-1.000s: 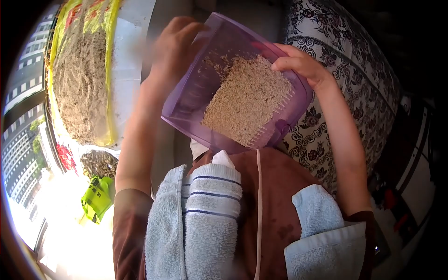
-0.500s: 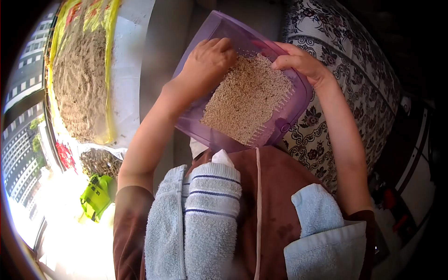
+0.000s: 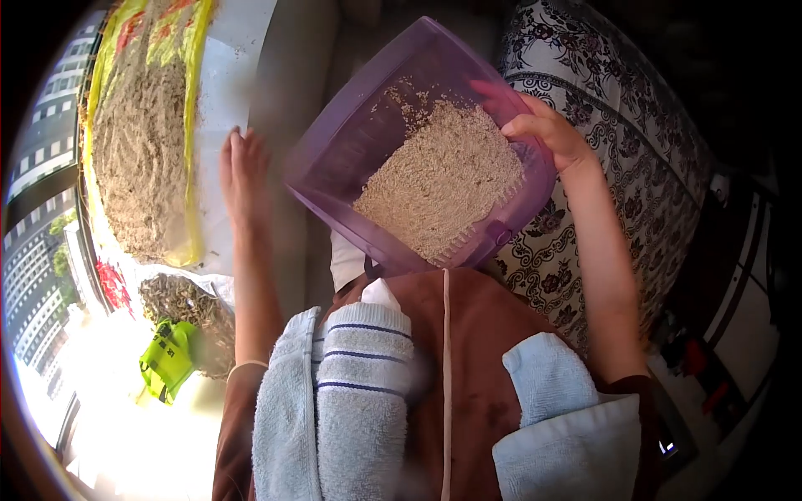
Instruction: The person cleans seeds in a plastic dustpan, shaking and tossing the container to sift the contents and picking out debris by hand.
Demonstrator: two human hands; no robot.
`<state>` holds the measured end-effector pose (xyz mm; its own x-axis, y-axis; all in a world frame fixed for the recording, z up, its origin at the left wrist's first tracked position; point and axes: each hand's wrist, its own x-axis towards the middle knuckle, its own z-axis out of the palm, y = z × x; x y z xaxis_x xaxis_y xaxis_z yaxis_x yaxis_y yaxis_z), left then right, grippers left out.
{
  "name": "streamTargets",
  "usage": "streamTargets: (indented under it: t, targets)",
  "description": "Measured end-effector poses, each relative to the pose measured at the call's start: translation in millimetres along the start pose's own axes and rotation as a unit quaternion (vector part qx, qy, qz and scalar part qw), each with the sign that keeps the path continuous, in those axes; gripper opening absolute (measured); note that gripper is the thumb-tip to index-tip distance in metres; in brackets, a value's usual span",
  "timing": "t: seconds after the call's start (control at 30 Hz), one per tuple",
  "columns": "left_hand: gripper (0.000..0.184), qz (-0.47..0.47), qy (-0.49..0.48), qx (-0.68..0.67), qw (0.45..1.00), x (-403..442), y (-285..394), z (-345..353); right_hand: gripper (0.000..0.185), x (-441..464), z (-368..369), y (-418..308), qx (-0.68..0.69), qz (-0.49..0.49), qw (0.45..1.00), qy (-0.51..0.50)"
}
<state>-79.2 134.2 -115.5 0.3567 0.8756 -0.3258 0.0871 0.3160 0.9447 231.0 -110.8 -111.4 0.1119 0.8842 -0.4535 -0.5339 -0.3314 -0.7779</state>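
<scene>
My right hand (image 3: 547, 129) grips the right rim of a purple translucent plastic container (image 3: 334, 159), thumb inside and fingers behind the wall. Pale tan grains (image 3: 443, 179) lie in the container, heaped toward its lower right, with a few scattered near the upper wall. The container is tilted toward me. My left hand (image 3: 244, 171) is away from it, to the left, beside the white sill; it is blurred, and whether its fingers hold anything cannot be made out.
Brown granular material (image 3: 142, 159) lies on a yellow-edged sheet along the window. Below it are a bag of dark dried pieces (image 3: 188, 309) and a bright green packet (image 3: 170, 359). Patterned fabric (image 3: 585, 209) covers furniture at right. Blue towels (image 3: 363, 434) hang at my front.
My left hand went from outside the container into it over the grains, then came out to the left. The container has shifted slightly in my right hand's grip.
</scene>
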Motion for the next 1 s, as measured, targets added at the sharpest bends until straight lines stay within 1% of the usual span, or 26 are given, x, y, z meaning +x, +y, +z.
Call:
streamTargets:
  t: [0.07,0.13,0.17,0.2,0.23,0.27,0.3,0.4,0.43,0.47,0.53,0.57,0.6,0.63,0.67,0.7,0.73,0.8,0.83,0.87,0.93,0.97,1.0]
  targets:
    - [0.069,-0.102,-0.098,-0.114,0.983,-40,-17,23,0.07,2,-10,3,-0.013,-0.002,1.0,0.009]
    - [0.068,-0.208,-0.169,-0.255,0.929,-66,-41,43,0.073,7,-13,14,-0.002,-0.021,0.999,0.03]
    - [0.067,-0.189,-0.107,-0.239,0.946,-69,-42,60,0.075,10,-11,20,0.004,-0.034,0.999,0.04]
    - [0.067,-0.171,-0.041,-0.223,0.959,-68,-40,70,0.076,15,-6,29,-0.008,-0.07,0.996,0.059]
    - [0.067,-0.169,0.001,-0.217,0.962,-57,-37,69,0.077,22,3,40,-0.019,-0.103,0.992,0.076]
    - [0.069,-0.174,-0.004,-0.255,0.951,-42,-36,60,0.078,27,13,45,-0.03,-0.135,0.986,0.091]
    - [0.069,-0.166,-0.012,-0.236,0.957,-31,-28,57,0.081,29,25,47,-0.061,-0.155,0.98,0.112]
    - [0.07,-0.152,-0.022,-0.148,0.977,-31,-1,67,0.083,34,17,57,0.059,-0.104,0.989,0.086]
    - [0.07,-0.148,-0.028,-0.116,0.982,-32,3,77,0.084,37,9,58,0.118,-0.091,0.987,0.06]
    - [0.07,-0.144,-0.044,-0.113,0.982,-34,-6,83,0.084,35,9,57,0.124,-0.091,0.986,0.065]
    - [0.068,-0.168,-0.021,-0.147,0.975,-27,-23,74,0.082,36,9,54,0.132,-0.088,0.985,0.067]
    - [0.067,-0.196,-0.009,-0.181,0.964,-17,-27,62,0.079,39,18,60,0.033,-0.1,0.987,0.122]
    - [0.065,-0.225,0.005,-0.212,0.951,-6,-32,45,0.077,35,51,51,-0.062,-0.112,0.978,0.165]
    - [0.062,-0.234,-0.007,-0.255,0.938,-2,-41,24,0.076,33,77,53,-0.059,-0.109,0.978,0.169]
    - [0.062,-0.221,-0.055,-0.273,0.935,1,-33,15,0.076,35,91,55,-0.057,-0.111,0.978,0.169]
    - [0.063,-0.22,-0.03,-0.221,0.95,0,-31,12,0.075,35,89,59,-0.056,-0.073,0.98,0.179]
    - [0.065,-0.22,-0.003,-0.167,0.961,-3,-28,11,0.076,41,71,71,-0.018,-0.055,0.986,0.155]
    - [0.069,-0.211,0.022,-0.111,0.971,-27,-6,45,0.079,46,34,85,0.114,-0.027,0.989,0.086]
    - [0.072,-0.191,0.011,-0.09,0.977,-36,-9,52,0.082,45,24,85,0.133,-0.022,0.988,0.073]
    - [0.072,-0.173,0.01,-0.098,0.98,-43,-18,55,0.082,46,26,86,0.139,-0.029,0.987,0.07]
    - [0.07,-0.177,0.013,-0.12,0.977,-45,-32,42,0.083,44,28,86,0.145,-0.045,0.986,0.066]
    - [0.068,-0.207,0.037,-0.128,0.969,-38,-25,32,0.082,44,42,89,0.087,-0.053,0.99,0.1]
    - [0.065,-0.215,0.03,-0.194,0.957,-25,-41,7,0.08,39,63,92,0.024,-0.039,0.987,0.157]
